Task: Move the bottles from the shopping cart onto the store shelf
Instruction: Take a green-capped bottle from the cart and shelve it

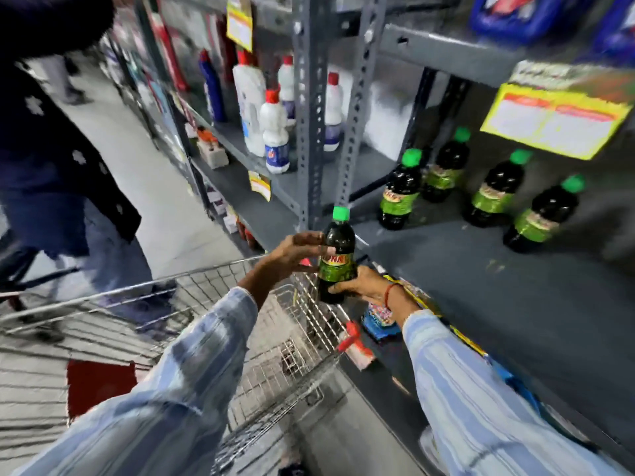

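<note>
Motion blur smears this store aisle. The grey shelf (481, 286) lies bare in front of four shelved bottles (400, 197). Over the shopping cart (206, 274) rim, just short of the shelf edge, a green-capped bottle (338, 242) stands upright. The left hand (295, 252) has a grip curled round its middle, and the right hand (360, 283) clasps its base, half hiding the label.

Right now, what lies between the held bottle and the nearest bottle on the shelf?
Nothing: head view shows bare shelf between held bottle and nearest bottle.
</note>
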`<state>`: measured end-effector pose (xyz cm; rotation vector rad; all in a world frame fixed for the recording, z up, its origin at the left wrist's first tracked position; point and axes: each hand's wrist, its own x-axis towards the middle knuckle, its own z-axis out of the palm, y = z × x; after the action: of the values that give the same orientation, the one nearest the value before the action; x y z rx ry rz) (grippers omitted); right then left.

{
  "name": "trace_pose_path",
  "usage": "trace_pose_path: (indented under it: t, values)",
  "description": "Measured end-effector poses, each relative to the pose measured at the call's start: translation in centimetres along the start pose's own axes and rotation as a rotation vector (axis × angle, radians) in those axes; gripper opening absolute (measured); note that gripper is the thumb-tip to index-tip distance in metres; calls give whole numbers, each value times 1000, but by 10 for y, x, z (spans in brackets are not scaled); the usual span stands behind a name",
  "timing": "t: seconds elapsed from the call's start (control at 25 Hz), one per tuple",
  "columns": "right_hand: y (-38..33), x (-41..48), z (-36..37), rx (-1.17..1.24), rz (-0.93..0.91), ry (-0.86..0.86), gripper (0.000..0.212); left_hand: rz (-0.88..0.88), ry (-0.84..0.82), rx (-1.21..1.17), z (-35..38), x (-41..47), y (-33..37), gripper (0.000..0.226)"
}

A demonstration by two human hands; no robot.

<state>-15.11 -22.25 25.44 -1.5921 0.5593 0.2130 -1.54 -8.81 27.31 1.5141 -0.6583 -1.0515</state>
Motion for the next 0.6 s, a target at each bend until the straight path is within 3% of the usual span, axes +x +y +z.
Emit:
trace_pose_path:
  t: [0.28, 0.6]
  values:
    - [-22, -52, -64, 39, -115, 148, 51, 87, -86, 44, 64, 35, 66, 30]
    - [3, -65, -142, 21, -110, 601, 65, 163, -146, 166, 150, 98, 87, 40]
